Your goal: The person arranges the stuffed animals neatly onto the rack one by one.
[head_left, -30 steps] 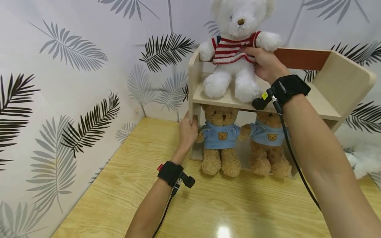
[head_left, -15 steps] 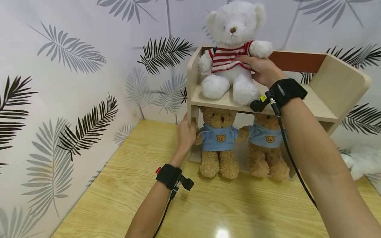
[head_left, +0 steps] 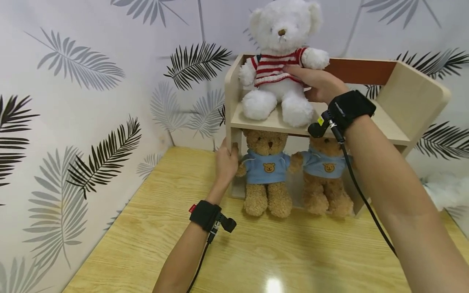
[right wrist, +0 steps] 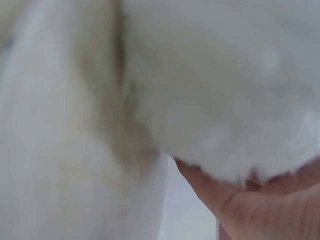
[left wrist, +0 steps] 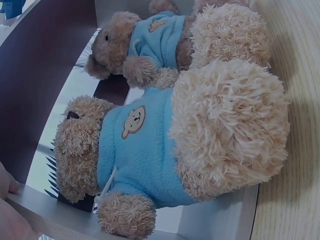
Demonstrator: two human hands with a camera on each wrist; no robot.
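Observation:
A white teddy bear (head_left: 282, 95) in a red-and-white striped sweater sits upright on the top board of a small wooden shelf (head_left: 414, 93), near its left end. My right hand (head_left: 322, 83) grips the bear's side, thumb across the sweater; in the right wrist view white fur hides most of the fingers (right wrist: 210, 190). Lower down, my left hand (head_left: 226, 162) holds the shelf's left side panel. Just right of it, in the lower compartment, stands a brown teddy bear (head_left: 266, 173) in a blue hoodie. A second brown bear (head_left: 326, 171), dressed alike, stands beside it.
The shelf stands on a wood-grain table (head_left: 176, 179) against a leaf-patterned wall covering (head_left: 91, 122). At the far right lies a white fluffy thing (head_left: 448, 189), partly behind my right forearm. Cables trail from both wrist cameras.
The white bear has come down a little onto the top board and leans slightly further back, my right hand moving with it. My left hand keeps its hold on the side panel.

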